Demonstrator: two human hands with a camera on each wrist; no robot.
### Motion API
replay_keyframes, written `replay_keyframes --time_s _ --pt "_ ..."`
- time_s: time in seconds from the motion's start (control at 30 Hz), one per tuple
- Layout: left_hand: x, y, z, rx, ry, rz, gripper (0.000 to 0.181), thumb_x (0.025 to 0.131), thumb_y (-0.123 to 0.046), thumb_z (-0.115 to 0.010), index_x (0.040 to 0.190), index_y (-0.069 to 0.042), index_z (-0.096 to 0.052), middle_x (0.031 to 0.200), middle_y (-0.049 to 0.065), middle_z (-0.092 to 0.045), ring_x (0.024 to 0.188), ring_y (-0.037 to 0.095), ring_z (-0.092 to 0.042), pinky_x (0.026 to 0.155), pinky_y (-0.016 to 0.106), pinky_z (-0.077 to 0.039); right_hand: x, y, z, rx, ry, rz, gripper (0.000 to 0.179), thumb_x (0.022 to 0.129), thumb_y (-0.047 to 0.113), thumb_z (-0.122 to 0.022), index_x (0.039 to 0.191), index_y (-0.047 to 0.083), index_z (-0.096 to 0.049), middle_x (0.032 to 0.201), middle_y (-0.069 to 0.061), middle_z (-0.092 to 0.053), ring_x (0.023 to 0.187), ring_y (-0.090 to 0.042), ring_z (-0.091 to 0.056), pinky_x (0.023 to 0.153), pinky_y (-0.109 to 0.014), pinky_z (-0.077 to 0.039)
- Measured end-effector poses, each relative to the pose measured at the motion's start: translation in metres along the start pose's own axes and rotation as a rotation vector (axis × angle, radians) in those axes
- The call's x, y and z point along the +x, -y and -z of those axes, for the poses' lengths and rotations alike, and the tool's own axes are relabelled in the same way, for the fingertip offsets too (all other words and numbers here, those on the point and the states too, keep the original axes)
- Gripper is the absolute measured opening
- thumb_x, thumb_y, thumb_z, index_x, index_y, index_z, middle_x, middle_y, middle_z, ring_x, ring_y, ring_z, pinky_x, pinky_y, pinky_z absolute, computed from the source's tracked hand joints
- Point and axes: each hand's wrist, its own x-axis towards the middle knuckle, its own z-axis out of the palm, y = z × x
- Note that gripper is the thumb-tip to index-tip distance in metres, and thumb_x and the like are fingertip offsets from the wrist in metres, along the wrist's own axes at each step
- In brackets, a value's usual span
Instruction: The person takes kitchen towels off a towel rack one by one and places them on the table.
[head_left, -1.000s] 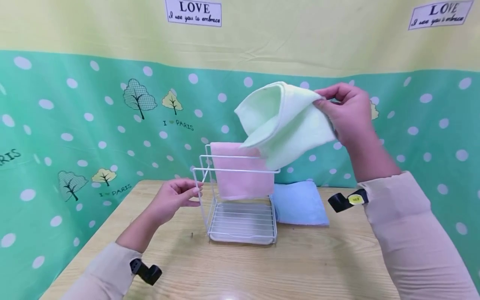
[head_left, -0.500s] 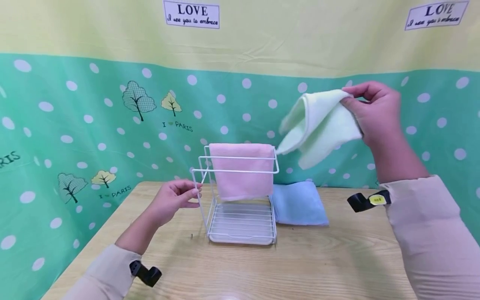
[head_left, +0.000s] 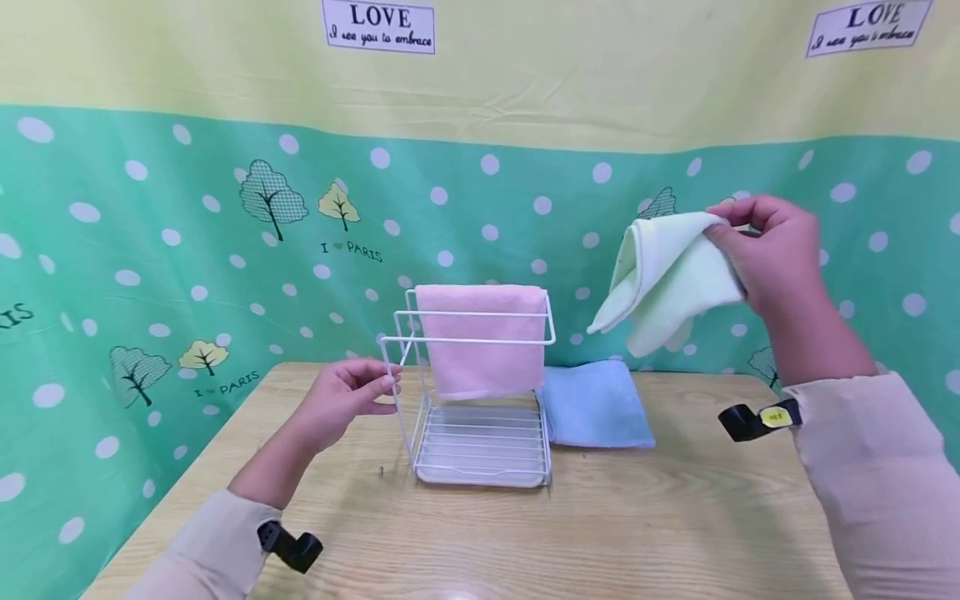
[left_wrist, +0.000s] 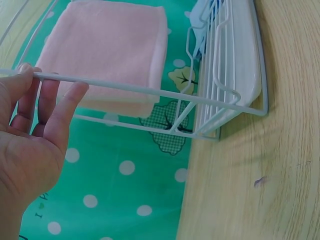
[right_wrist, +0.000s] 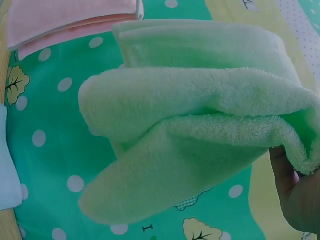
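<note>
A small white wire rack stands on the table, with a slatted tray at its base. My left hand pinches its left upright between thumb and fingers; in the left wrist view the fingertips lie along the wire. Over the rack's rear bar hangs a pink towel. Up to the right, my right hand pinches a pale green towel by one corner, and the cloth droops in loose folds in the air. The right wrist view shows the green towel filling most of the frame, hiding some fingers.
A folded blue towel lies on the wooden table just right of the rack. Behind the table hangs a green and yellow curtain with dots and trees. A tiny dark speck is left of the rack.
My right hand has carried the green towel from above the rack to the right, and lately a little lower. The left hand and the rack have stayed in place.
</note>
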Motion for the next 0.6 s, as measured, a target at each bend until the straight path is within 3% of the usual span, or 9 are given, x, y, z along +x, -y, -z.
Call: replay_keyframes --time_s 0.23,0.6 --pt "0.000 -0.003 0.003 0.001 -0.002 0.003 0.018 0.094 -0.009 -0.066 0.105 0.005 -0.067 0.103 0.017 -0.062 0.088 0.021 -0.064 0.078 0.044 -0.060 0.003 -0.020 0.004 -0.122 0.011 -0.068 0.029 0.089 0.030 -0.071 0.117 0.023 -0.069 0.110 0.007 -0.056 0.090 -0.016 -0.057 0.061 -0.021 -0.058" --pt "0.002 0.000 0.000 -0.029 -0.001 0.020 0.017 0.094 -0.008 -0.065 0.105 0.005 -0.067 0.105 0.019 -0.059 0.088 0.020 -0.064 0.079 0.044 -0.059 0.001 -0.066 0.001 -0.142 0.023 -0.135 0.029 0.093 0.028 -0.068 0.122 0.025 -0.066 0.109 0.006 -0.056 0.094 -0.017 -0.057 0.068 -0.022 -0.059"
